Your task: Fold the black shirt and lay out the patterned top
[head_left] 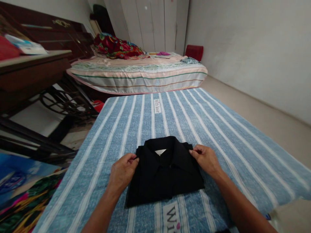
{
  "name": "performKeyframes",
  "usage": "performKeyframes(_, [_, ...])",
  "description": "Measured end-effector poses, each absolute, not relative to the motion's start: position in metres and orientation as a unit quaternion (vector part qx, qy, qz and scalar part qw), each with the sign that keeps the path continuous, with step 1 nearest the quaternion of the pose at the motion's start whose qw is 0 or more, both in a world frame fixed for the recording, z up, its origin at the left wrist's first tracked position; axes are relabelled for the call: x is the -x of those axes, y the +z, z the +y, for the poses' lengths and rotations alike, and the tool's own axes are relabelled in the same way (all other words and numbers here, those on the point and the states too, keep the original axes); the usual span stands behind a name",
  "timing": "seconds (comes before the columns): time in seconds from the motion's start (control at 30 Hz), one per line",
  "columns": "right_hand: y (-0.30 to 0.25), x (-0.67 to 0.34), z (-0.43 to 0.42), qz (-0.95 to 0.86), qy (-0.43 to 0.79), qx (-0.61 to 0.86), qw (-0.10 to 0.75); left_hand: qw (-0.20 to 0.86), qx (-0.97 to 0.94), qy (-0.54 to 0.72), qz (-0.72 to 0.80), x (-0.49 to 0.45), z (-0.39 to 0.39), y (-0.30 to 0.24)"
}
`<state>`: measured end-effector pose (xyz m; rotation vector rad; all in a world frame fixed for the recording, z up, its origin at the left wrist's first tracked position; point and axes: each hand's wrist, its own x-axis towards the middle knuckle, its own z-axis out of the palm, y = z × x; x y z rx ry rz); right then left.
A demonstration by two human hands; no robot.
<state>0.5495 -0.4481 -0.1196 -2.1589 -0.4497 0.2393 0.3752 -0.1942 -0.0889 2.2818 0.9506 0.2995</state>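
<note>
A black collared shirt lies folded into a compact rectangle on the blue striped bedsheet. Its collar points away from me, and a white label shows inside the neck. At the shirt's left shoulder edge, my left hand pinches the cloth between thumb and fingers. My right hand grips the opposite shoulder edge in the same way, fingers curled. Both hands rest low, close to the sheet. Part of another dark item shows at the bottom edge, mostly cut off.
Beyond the striped surface stands a bed with a red floral blanket heaped on it. On the left are a wooden table with an iron wheel below and colourful cloth. A pale wall runs along the right.
</note>
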Motion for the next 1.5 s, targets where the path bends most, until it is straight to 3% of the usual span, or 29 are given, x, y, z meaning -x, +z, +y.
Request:
performKeyframes(0.23, [-0.118, -0.547, -0.447, -0.189, 0.097, 0.885, 0.414, 0.279, -0.902, 0.192, 0.269, -0.374, -0.190, -0.094])
performKeyframes(0.57, [-0.122, -0.546, -0.446, -0.191, 0.102, 0.870, 0.442, 0.324, -0.921, 0.106, 0.191, -0.386, -0.169, -0.087])
performKeyframes(1.5, [-0.122, -0.541, -0.444, -0.192, 0.066, 0.832, 0.516, 0.438, -0.844, 0.024, 0.309, -0.404, -0.159, -0.062])
